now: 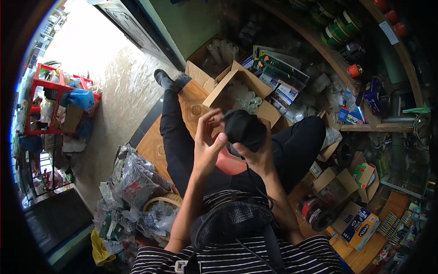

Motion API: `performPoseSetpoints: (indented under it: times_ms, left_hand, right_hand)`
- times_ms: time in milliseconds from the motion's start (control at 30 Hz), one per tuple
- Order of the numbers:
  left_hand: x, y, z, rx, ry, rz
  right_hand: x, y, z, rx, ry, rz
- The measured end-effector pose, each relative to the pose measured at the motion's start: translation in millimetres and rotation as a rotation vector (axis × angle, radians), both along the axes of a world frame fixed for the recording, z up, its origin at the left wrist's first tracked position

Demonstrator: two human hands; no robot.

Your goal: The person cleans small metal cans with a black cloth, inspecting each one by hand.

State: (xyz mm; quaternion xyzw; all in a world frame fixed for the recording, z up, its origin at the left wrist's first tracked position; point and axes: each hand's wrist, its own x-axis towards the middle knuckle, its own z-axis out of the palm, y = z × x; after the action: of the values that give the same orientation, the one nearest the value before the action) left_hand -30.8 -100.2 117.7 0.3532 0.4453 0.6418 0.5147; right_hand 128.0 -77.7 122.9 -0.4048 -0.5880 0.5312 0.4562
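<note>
A dark, rounded black bundle [245, 129] is held up above my lap; its exact kind I cannot make out. My right hand [261, 157] is wrapped round its right and lower side, with the thumb on the near edge. Beside its left edge is my left hand [209, 142], fingers curved and apart, thumb away from them; the fingertips are slightly blurred and may brush the bundle. Below both hands, between my legs, lies a smooth pinkish-red object [230, 163], partly hidden by my wrists. A thin black cord [259, 185] runs down near my right forearm.
An open cardboard box [223, 87] with clear glass-like pieces stands ahead. Plastic-wrapped goods [137, 178] and a wicker basket [163, 201] are on the left. To the right are a black-and-red spool [315, 212], a small carton [360, 228] and shelves. A red rack [45, 98] stands outside.
</note>
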Motion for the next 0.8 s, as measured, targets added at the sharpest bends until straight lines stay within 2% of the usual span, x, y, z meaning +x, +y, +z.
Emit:
performPoseSetpoints:
  times_ms: [33, 100, 267, 400, 500, 567, 633, 767, 800]
  left_hand:
    - [0.2, 2.3, 2.7, 0.034, -0.055, -0.014]
    - [-7.2, 0.9, 11.7, -0.024, -0.024, -0.203]
    - [-5.3, -5.7, -5.9, -0.073, -0.236, -0.161]
    - [-12.6, -9.6, -30.2, -0.048, -0.335, -0.231]
    - [-0.7, -1.9, 12.6, -0.217, -0.171, -0.1]
    - [1.7, -5.2, -3.4, -0.292, -0.012, -0.136]
    - [19.1, -4.7, -0.2, -0.203, 0.099, -0.059]
    - [3.4, -7.0, -5.4, -0.269, 0.202, 0.019]
    - [8.7, -2.0, -1.7, -0.207, 0.233, 0.157]
  right_hand:
    - [0.2, 2.4, 2.7, 0.033, -0.076, 0.033]
    - [-1.6, 5.1, 8.0, 0.095, -0.223, 0.104]
    - [-0.7, 0.3, 14.6, 0.04, -0.293, 0.081]
    - [3.2, -1.2, 13.8, 0.187, -0.382, 0.083]
    - [-2.6, -6.2, 7.2, 0.051, -0.173, -0.01]
    - [-5.4, -4.9, 13.4, -0.105, 0.1, 0.039]
    - [-10.9, -6.6, 15.4, -0.205, 0.231, -0.014]
    - [-13.2, -12.6, 4.2, -0.272, 0.266, 0.075]
    - [-13.0, -16.0, 1.1, -0.317, 0.262, 0.097]
